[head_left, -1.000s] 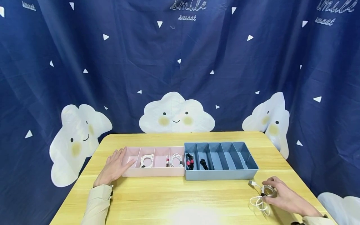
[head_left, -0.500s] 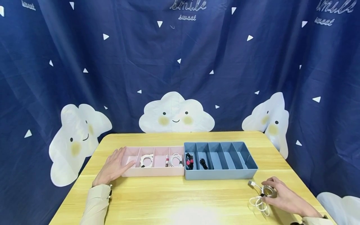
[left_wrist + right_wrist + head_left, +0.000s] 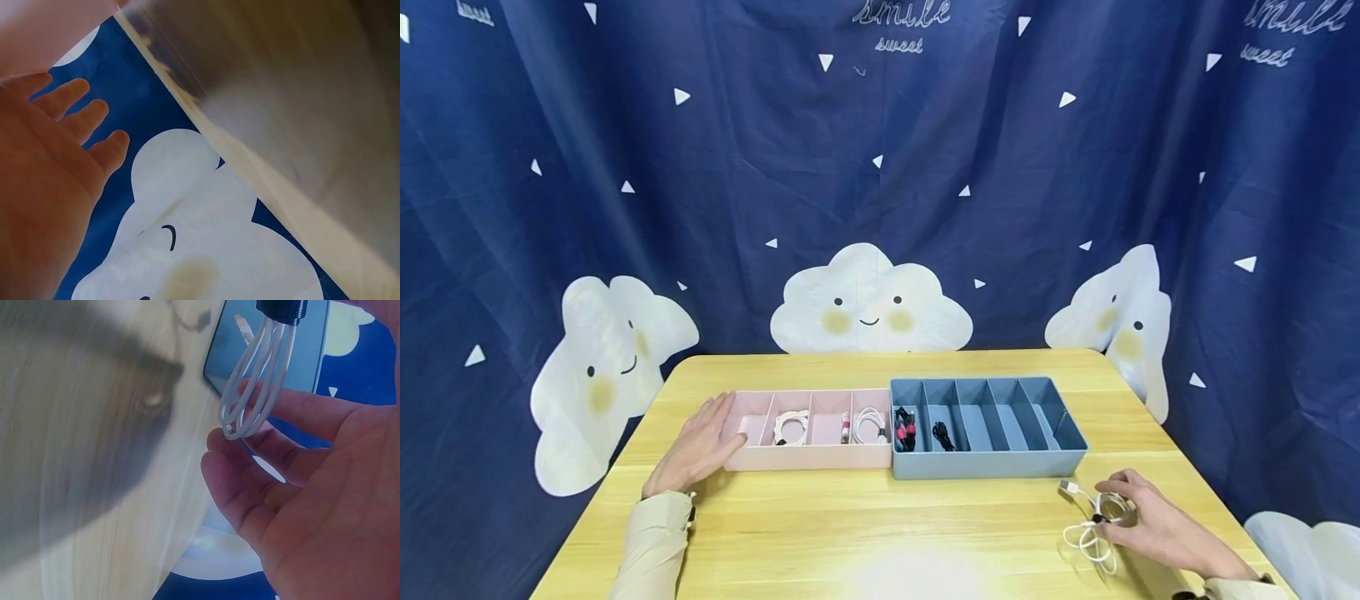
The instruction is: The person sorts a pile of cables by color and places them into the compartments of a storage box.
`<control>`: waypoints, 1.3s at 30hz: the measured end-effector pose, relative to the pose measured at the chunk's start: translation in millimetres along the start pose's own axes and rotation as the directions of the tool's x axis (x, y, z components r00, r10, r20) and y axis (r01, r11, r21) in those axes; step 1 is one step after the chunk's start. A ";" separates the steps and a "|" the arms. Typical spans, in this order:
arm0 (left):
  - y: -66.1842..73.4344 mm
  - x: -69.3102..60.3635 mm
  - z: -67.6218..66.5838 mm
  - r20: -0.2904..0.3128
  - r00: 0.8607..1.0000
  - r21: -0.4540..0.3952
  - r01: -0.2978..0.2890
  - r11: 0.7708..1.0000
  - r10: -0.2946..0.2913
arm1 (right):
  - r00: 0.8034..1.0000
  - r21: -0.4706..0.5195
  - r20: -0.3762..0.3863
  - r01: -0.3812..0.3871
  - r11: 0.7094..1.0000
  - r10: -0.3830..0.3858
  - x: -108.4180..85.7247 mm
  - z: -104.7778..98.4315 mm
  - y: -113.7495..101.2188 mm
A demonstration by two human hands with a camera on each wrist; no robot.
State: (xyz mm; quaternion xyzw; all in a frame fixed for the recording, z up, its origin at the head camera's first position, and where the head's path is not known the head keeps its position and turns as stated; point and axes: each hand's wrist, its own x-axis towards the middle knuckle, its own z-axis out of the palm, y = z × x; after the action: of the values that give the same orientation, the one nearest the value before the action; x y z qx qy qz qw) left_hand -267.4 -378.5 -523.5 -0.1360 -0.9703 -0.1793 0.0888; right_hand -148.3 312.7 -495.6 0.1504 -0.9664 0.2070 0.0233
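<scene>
A coiled white USB cable (image 3: 1086, 533), tied at its middle with a black strap (image 3: 282, 309), is held in my right hand (image 3: 1165, 529) low over the right side of the table. Its silver plug end (image 3: 1067, 486) sticks out toward the blue box. In the right wrist view the loops hang in front of the curved fingers (image 3: 300, 412). My left hand (image 3: 688, 450) lies against the left end of a pink divided box (image 3: 808, 458), its fingers extended and the thumb near the front rim. The left wrist view shows that hand beside the pink wall (image 3: 50, 37).
Butted against the pink box stands a blue divided box (image 3: 992, 467). White cables (image 3: 870, 425) lie in several pink compartments. Black cables (image 3: 943, 436) sit in the two leftmost blue ones. Behind the wooden table (image 3: 820, 533) hangs a dark blue curtain (image 3: 880, 200).
My left thumb has drawn back slightly to the left along the pink box. The right hand and its cable have barely moved.
</scene>
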 end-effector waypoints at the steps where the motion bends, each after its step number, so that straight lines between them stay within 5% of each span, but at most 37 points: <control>1: 0.5 -0.1 -0.3 -0.001 1.000 -0.002 -0.001 1.000 0.001 | 1.000 -0.001 -0.003 -0.001 1.000 0.001 0.3 -0.2 -0.6; 24: 5.9 -3.8 -1.8 0.022 0.999 -0.015 0.043 0.999 -0.042 | 0.998 0.012 0.007 0.056 0.998 -0.056 12.4 -8.3 -21.9; 30: 4.9 -3.7 -1.2 0.031 0.998 -0.005 0.046 0.999 -0.046 | 0.993 0.009 -0.039 0.114 0.993 -0.113 21.6 -11.7 -35.6; 39: 6.3 -2.7 -3.3 0.029 0.999 -0.008 0.042 0.999 -0.042 | 0.994 0.028 0.031 0.102 0.994 -0.103 35.6 -16.0 -50.4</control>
State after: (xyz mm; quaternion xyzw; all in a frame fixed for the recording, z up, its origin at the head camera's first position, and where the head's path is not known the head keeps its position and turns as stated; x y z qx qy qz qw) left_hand -262.6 -374.7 -519.0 -0.1185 -0.9733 -0.1835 0.0702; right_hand -167.3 265.4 -457.3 0.2035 -0.9549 0.2157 0.0164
